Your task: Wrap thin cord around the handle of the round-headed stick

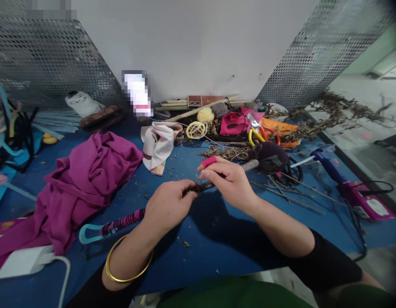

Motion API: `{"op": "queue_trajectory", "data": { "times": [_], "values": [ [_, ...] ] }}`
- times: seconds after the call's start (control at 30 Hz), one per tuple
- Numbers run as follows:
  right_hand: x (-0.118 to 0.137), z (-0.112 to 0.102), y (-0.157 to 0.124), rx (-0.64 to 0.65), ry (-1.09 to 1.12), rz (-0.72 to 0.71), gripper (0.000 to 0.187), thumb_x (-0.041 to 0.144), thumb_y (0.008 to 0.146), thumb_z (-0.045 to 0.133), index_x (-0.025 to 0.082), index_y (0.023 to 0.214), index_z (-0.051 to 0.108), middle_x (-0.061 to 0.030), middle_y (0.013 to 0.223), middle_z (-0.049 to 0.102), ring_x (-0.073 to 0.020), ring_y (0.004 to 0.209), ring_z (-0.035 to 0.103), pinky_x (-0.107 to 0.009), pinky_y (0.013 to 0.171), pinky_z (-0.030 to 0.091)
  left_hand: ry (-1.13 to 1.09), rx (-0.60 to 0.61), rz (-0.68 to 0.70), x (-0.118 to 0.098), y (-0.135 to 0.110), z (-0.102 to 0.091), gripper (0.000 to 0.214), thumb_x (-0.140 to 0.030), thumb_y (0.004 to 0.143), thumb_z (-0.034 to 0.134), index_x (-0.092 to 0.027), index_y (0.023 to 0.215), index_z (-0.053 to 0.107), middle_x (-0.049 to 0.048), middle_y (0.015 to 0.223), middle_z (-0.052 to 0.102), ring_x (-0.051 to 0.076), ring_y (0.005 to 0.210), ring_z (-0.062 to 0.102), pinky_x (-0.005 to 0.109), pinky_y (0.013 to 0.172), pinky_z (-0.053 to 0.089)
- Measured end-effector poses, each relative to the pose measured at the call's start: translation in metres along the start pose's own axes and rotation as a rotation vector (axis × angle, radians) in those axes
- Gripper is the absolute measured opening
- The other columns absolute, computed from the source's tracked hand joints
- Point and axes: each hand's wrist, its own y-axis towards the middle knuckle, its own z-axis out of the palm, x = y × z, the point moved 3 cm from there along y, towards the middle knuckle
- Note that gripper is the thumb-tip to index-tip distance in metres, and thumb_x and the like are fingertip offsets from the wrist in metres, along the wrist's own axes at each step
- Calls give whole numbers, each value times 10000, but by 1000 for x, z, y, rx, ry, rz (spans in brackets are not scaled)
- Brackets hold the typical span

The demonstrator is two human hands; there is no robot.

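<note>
A long stick wrapped in dark and purple cord [122, 223] slants across the front of the table. It ends in a light-blue loop [88, 234] at the lower left and a round, dark cloth-covered head [269, 156] at the upper right. My left hand [170, 203], above a gold bangle, is closed around the stick near its middle. My right hand [228, 182] is over the stick just right of it, thumb and forefinger pinched together. A pink cover is on one of its fingertips. Something thin shows below the pinch, too small to name.
Purple cloth [88, 171] lies at left, beside a white charger [24, 261]. Behind my hands are a pale cloth [161, 145], yellow cord [196, 130], scissors [257, 132] and dried stalks [230, 152]. A blue glue gun [328, 164] rests at right; a lit phone [138, 94] stands behind.
</note>
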Motion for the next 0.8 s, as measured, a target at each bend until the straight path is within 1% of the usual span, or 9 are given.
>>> {"op": "queue_trajectory", "data": {
  "times": [0.23,0.43,0.5,0.6,0.7,0.8],
  "values": [
    [-2,1,-1,16,-83,-18,210,176,902,557,175,753,706,-44,882,693,-142,870,646,-272,787,500,105,-29,27,-3,-2,0,267,-316,831,507,-272,983,722,8,931,764,218,855,695,311,753,500],
    [-6,2,-1,67,-191,5,237,193,906,563,176,710,694,-32,862,692,-146,826,636,-287,767,488,214,-32,42,-7,-4,1,278,-326,857,490,-281,1025,707,18,974,762,246,906,695,329,730,485],
    [-5,2,0,77,-176,4,244,190,903,566,173,692,686,-32,845,688,-146,820,634,-285,762,487,198,-23,37,-6,-3,2,283,-327,854,493,-280,1034,707,20,982,761,244,907,694,329,742,489],
    [-2,1,0,70,-101,-16,241,184,904,558,174,697,681,-34,835,683,-143,824,634,-279,763,492,119,-5,39,-3,-2,2,278,-328,839,503,-277,1011,716,13,955,762,227,880,692,315,759,496],
    [2,-1,1,45,4,-48,236,182,903,551,173,707,680,-34,823,671,-136,818,631,-270,760,501,27,3,37,1,0,0,264,-322,827,505,-267,966,722,1,888,759,206,812,685,299,731,496],
    [5,-3,-1,9,77,-70,222,193,895,566,168,708,683,-32,805,665,-133,793,630,-267,742,507,-71,6,15,2,1,-3,261,-302,823,500,-260,962,716,-17,849,751,187,770,677,290,704,486]
  ]
}}
